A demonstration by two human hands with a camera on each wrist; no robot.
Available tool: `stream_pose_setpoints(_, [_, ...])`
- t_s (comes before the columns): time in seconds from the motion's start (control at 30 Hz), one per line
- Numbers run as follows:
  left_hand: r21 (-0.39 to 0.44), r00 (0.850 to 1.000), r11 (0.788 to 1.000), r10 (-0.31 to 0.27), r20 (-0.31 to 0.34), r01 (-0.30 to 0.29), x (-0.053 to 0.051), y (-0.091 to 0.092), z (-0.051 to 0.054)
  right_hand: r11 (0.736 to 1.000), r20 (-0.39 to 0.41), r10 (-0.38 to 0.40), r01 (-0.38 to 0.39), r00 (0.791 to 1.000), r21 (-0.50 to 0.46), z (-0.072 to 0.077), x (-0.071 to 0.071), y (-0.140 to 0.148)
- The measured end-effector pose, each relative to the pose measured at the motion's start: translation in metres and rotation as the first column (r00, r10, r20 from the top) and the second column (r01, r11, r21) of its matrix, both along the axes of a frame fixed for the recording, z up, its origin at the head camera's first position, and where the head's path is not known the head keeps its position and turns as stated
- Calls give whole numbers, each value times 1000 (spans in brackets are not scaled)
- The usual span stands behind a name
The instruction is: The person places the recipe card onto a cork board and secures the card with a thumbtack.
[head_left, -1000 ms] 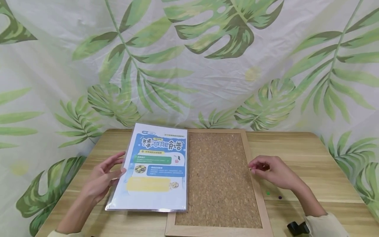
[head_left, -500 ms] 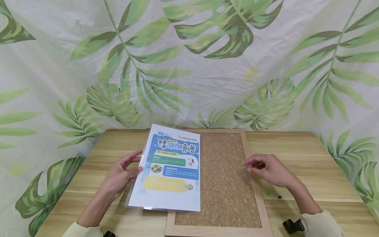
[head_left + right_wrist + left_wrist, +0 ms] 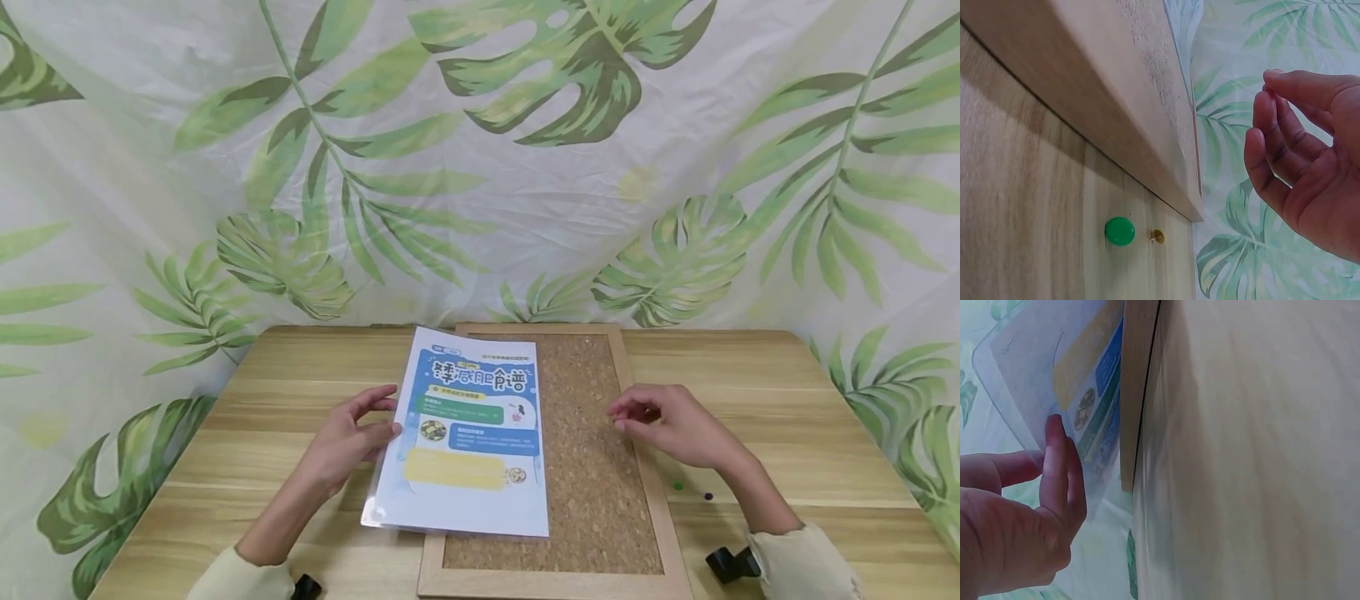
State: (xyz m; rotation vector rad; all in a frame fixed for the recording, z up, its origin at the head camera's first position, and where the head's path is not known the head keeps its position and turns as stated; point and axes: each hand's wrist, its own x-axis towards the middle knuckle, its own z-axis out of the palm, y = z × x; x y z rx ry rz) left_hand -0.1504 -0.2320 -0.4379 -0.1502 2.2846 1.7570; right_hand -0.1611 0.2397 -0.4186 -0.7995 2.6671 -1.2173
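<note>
My left hand (image 3: 348,442) pinches the left edge of a laminated poster (image 3: 468,508), thumb in front and fingers behind. Blue, green and yellow print covers the sheet, which overlaps the left part of a wood-framed cork board (image 3: 592,483). From the left wrist view, the poster (image 3: 1029,375) stands off the table at a slant, near the frame's side. Above the board's right edge, my right hand (image 3: 675,425) has thumb and forefinger tips together. They seem to pinch a tiny object, mostly hidden; its kind cannot be made out.
A green thumbtack (image 3: 1120,231) and a gold thumbtack (image 3: 1159,236) lie on the wooden table beside the frame. A dark purple tack (image 3: 708,496) lies right of the board. Behind the table hangs a leaf-patterned cloth (image 3: 525,208).
My left hand has carried the poster rightward, farther over the cork board. My right hand has shifted slightly left, from the frame's edge to over the cork.
</note>
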Motion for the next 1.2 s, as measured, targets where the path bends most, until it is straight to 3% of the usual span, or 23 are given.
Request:
stream_pose_setpoints(0.23, [-47, 998, 997, -58, -3, 57, -2, 19, 1, 1000, 20, -11, 11, 1000, 19, -1, -1, -2])
stream_pose_setpoints(0.53, [-19, 990, 990, -143, 9, 143, -12, 37, -4, 1000, 24, -18, 17, 1000, 25, -2, -2, -4])
stream_pose_setpoints(0.9, [-33, 973, 973, -230, -8, 230, -16, 56, -9, 999, 23, -19, 18, 1000, 37, -2, -2, -7])
stream_pose_setpoints(1.2, [-68, 952, 950, -306, -18, 304, -17, 71, -7, 998, 8, -23, 23, 1000, 51, -1, -6, -14])
